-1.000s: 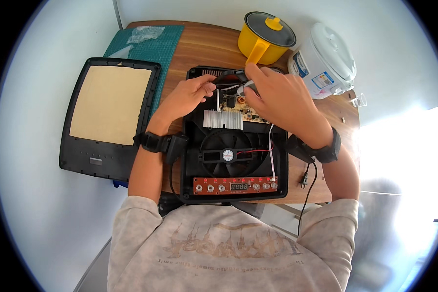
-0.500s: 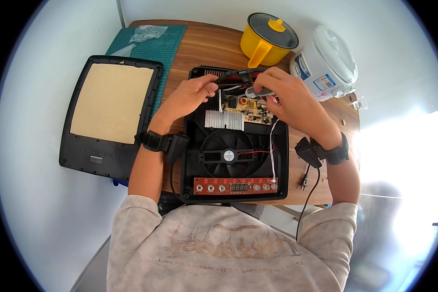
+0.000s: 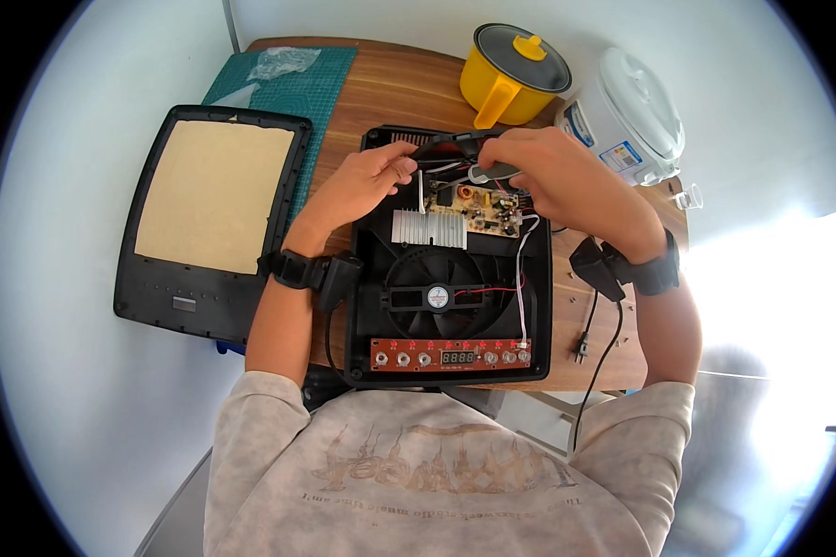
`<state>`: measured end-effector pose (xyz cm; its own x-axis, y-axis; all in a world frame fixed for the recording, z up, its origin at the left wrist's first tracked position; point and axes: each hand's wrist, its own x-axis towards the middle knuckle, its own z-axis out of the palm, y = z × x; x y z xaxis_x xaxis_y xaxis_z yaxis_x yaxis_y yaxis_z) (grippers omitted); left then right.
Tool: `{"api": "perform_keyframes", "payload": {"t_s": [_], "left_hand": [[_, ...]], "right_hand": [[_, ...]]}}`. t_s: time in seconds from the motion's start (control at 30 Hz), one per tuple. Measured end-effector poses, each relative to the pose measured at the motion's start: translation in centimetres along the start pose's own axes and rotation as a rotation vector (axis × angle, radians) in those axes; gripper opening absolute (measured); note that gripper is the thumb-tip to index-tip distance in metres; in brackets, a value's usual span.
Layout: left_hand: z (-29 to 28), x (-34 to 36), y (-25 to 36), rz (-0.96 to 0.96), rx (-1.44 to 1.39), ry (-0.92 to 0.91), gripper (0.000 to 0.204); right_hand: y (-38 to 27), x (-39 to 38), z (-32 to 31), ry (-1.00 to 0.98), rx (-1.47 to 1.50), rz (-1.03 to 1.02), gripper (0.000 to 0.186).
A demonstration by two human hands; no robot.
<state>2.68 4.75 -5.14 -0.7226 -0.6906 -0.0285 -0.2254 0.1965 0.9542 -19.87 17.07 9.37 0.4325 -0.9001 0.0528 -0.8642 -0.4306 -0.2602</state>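
— Since a second ago: right hand (image 3: 553, 176) drawn in over the circuit board (image 3: 478, 209); small grey tool (image 3: 492, 170) now pinched in closed fingers.

— Noted. Left hand (image 3: 367, 181) curled on a black cable (image 3: 441, 144), far edge of the opened cooker (image 3: 450, 269), mid-tabletop. Board work judged under way; steady tip placement called for next.

Yellow pot (image 3: 515, 74) with dark lid at far edge of wooden tabletop (image 3: 381, 88), white rice cooker (image 3: 627, 116) just beside it. Green cutting mat (image 3: 288, 79) at far left. Black cover panel (image 3: 209, 218) with tan inner face lies left of the mat's near end.
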Motion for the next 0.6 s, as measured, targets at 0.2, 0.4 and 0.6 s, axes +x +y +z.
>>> {"api": "perform_keyframes", "payload": {"t_s": [0.2, 0.4, 0.6], "left_hand": [[0.1, -0.1, -0.1, 0.015, 0.017, 0.03, 0.037], [0.1, -0.1, -0.1, 0.035, 0.037, 0.008, 0.038], [-0.3, -0.2, 0.2, -0.021, 0.082, -0.024, 0.046]], "right_hand": [[0.0, 0.3, 0.5, -0.033, -0.107, -0.005, 0.033], [-1.6, 0.5, 0.8, -0.076, -0.162, 0.079, 0.027], [-3.0, 2.0, 2.3, -0.024, -0.32, -0.025, 0.02]]}}
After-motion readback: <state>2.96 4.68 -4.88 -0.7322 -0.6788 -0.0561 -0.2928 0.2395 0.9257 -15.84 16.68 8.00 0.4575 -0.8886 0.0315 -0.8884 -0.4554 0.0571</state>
